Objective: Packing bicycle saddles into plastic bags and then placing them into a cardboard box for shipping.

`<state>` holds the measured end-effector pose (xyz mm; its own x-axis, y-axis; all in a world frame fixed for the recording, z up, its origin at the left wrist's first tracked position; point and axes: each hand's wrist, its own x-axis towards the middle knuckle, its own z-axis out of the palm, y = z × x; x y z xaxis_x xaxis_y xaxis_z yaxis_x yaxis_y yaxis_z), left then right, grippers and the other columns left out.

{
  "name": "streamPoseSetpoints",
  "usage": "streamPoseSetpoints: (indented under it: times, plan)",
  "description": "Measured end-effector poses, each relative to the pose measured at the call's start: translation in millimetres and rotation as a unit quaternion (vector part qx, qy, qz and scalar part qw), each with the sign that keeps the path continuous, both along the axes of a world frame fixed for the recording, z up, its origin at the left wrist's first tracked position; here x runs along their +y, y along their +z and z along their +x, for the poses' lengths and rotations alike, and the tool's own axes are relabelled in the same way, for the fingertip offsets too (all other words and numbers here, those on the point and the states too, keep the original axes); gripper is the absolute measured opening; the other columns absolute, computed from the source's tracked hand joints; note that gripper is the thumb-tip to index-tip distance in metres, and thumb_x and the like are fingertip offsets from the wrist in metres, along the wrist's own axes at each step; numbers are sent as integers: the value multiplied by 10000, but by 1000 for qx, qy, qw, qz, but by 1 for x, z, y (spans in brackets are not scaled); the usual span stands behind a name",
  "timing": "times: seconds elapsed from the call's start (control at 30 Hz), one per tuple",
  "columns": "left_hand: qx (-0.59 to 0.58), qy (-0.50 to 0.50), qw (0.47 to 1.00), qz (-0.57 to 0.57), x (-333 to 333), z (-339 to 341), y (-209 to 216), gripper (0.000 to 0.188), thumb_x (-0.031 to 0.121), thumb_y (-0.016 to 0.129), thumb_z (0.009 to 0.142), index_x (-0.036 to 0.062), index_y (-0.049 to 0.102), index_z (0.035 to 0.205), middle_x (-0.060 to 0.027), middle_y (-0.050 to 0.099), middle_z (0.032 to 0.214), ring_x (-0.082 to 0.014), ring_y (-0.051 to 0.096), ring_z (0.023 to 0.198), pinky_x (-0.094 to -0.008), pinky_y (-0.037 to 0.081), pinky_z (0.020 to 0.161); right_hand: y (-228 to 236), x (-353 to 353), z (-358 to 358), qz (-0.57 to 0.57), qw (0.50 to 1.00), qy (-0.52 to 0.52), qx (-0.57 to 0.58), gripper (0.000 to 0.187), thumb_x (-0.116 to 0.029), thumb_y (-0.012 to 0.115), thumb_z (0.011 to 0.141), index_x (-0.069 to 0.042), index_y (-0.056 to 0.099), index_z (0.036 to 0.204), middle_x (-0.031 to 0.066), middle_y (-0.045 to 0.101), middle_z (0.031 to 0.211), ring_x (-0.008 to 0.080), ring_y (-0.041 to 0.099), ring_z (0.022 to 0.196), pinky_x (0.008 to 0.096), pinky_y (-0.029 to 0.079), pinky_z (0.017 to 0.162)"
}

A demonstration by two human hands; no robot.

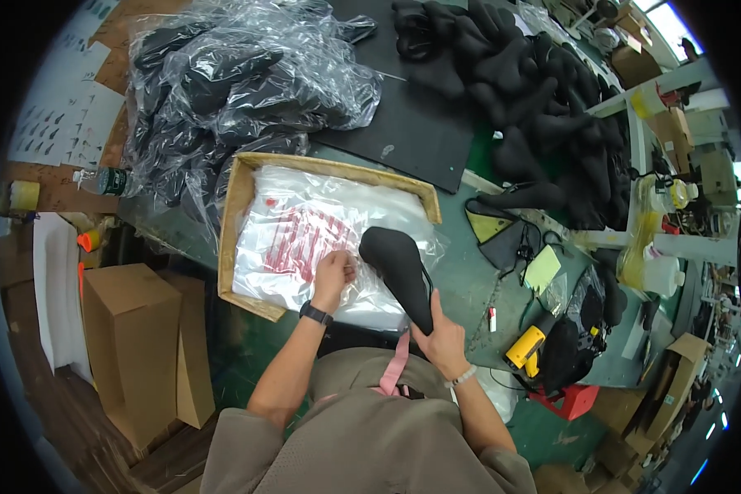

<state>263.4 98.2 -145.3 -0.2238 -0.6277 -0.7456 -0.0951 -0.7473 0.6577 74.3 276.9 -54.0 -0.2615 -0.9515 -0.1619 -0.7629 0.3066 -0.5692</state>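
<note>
My right hand (441, 339) grips the narrow nose of a black bicycle saddle (397, 270), holding it over the near edge of a shallow cardboard tray (237, 216). The tray holds a stack of clear plastic bags with red print (305, 235). My left hand (333, 274), with a black watch on its wrist, pinches the top bag beside the saddle's wide end.
A heap of bagged black saddles (230, 90) lies at the back left, and a pile of unbagged black saddles (535, 99) at the back right. A yellow tool (525, 347) lies at the right on the green table (461, 280). Cardboard boxes (136, 346) stand on the floor at the left.
</note>
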Motion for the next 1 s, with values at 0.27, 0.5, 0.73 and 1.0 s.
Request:
streamPoseSetpoints:
  times: [0.27, 0.5, 0.73, 1.0]
  plan:
    - [-16, -329, 670, -665, 27, -49, 138, 186, 111, 610, 728, 46, 617, 902, -139, 583, 790, -337, 569, 756, -442, 457, 676, 5, -12, 22, 24, 991, 110, 78, 754, -255, 751, 746, 29, 465, 1383, 160, 666, 784, 340, 666, 717, 435, 511, 557]
    - [-62, -247, 729, -635, 58, -4, 188, 100, 68, 616, 799, 52, 635, 896, -121, 629, 849, -302, 598, 800, -382, 463, 715, 76, -16, -34, -10, 689, -212, -693, 407, -273, 401, 1035, 23, 508, 1293, 123, 695, 891, 171, 626, 600, 259, 468, 493]
    - [141, -368, 918, -45, 90, -41, 227, 179, 159, 563, 957, 6, 654, 976, -189, 645, 898, -390, 609, 846, -415, 504, 753, 75, -46, -22, -82, 657, -273, -698, 456, -376, 562, 989, 26, 532, 1201, 109, 668, 983, 164, 636, 695, 292, 536, 599]
    - [249, 45, 967, 37, 21, -79, 156, 278, 269, 612, 964, 17, 653, 1074, -15, 681, 960, -107, 622, 825, -277, 503, 746, 61, -60, 1, -100, 862, -123, -481, 688, -107, 687, 876, 79, 358, 1452, 155, 640, 1188, 215, 611, 1023, 290, 485, 869]
